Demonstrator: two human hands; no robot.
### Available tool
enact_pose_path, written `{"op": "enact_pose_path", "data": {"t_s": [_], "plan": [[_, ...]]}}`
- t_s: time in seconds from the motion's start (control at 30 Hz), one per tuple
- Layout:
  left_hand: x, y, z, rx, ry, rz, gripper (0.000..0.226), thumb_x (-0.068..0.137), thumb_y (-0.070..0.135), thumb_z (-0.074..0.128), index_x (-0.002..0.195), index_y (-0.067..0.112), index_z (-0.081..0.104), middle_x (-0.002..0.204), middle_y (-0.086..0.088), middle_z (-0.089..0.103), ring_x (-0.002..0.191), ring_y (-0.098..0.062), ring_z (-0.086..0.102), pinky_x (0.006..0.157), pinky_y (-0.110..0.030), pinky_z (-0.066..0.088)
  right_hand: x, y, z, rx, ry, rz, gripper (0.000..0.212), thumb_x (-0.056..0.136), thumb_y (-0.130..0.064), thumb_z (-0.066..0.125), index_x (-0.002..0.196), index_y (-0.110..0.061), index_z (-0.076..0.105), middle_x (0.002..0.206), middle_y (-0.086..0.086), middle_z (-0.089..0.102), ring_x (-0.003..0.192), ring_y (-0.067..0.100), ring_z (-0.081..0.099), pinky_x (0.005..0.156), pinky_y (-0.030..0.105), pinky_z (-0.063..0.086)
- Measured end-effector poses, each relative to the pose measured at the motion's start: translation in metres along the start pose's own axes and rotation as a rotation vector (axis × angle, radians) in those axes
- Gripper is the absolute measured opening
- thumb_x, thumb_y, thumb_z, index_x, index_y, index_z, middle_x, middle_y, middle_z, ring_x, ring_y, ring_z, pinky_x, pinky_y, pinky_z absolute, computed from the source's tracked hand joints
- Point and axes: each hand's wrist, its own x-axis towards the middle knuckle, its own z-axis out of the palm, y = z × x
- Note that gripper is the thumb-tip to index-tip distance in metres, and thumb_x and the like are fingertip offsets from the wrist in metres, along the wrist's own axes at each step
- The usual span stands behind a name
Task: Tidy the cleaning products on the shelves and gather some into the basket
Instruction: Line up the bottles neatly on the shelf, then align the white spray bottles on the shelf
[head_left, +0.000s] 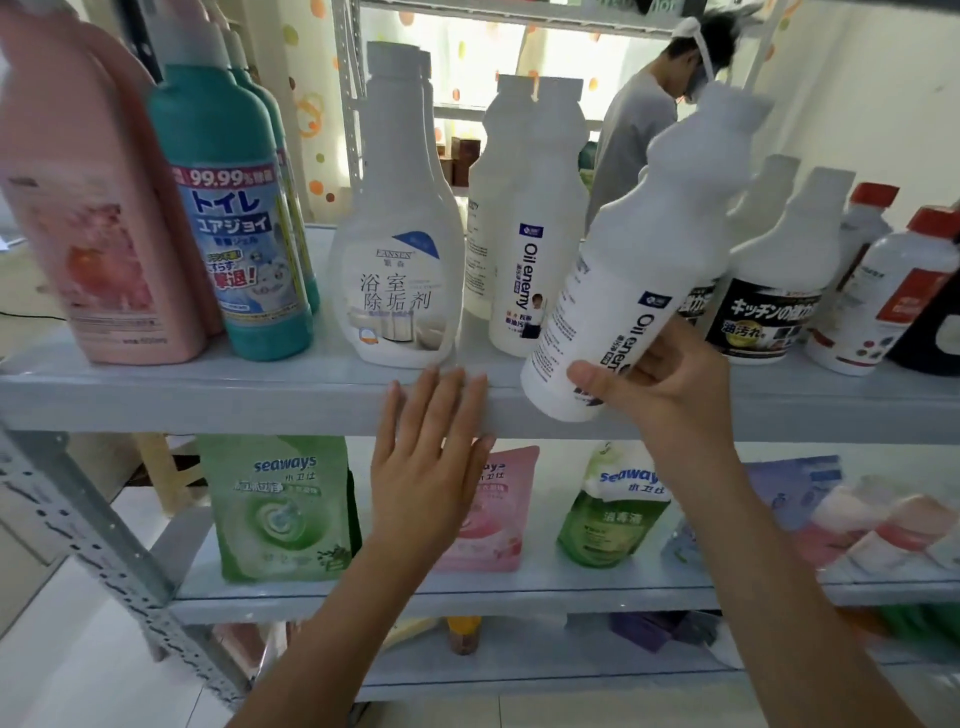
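Pale grey metal shelf (260, 395), upper tier. Tilted at its front edge, base just past the lip: white plastic "Oil enemy" bottle (623, 280), gripped low by the right hand (670, 384), thumb across the label, fingers curled behind. Just left, a matching white bottle (530, 234) upright on the shelf. Left hand (426, 467) flat, fingers straight, fingertips over the shelf's front lip.
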Motion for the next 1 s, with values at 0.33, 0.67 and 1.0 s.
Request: {"op": "enact_pose_path", "data": {"t_s": [0.33,0.67,1.0], "plan": [[0.003,-0.004,0.031,0.069,0.183,0.008,0.034,0.098,0.033,0.047,0.125,0.014,0.051,0.128,-0.008,0.048,0.121,-0.027,0.045,0.115,-0.040,0.018,0.031,0.011,0.024,-0.099,-0.047,0.115,0.064,0.052,-0.034,0.083,0.112,-0.031,0.060,0.122,0.000,0.062,0.108,0.016,0.062,0.087,0.039,0.054],[0.002,-0.003,0.038,0.050,0.213,0.001,0.034,0.098,0.034,0.047,0.125,0.015,0.051,0.128,-0.008,0.048,0.121,-0.027,0.046,0.116,-0.040,0.016,0.046,0.014,0.038,-0.141,-0.039,0.077,0.044,0.070,-0.012,0.081,0.093,-0.039,0.055,0.106,-0.009,0.065,0.097,0.003,0.062,0.071,0.010,0.051],[0.002,0.005,0.033,0.002,0.193,-0.039,0.036,0.095,0.029,0.050,0.128,0.013,0.050,0.129,-0.009,0.048,0.124,-0.028,0.045,0.118,-0.042,0.015,0.051,0.015,0.042,-0.198,-0.049,0.062,0.041,0.071,-0.018,0.080,0.099,-0.036,0.056,0.109,-0.007,0.061,0.098,-0.002,0.058,0.074,0.009,0.047]]}}
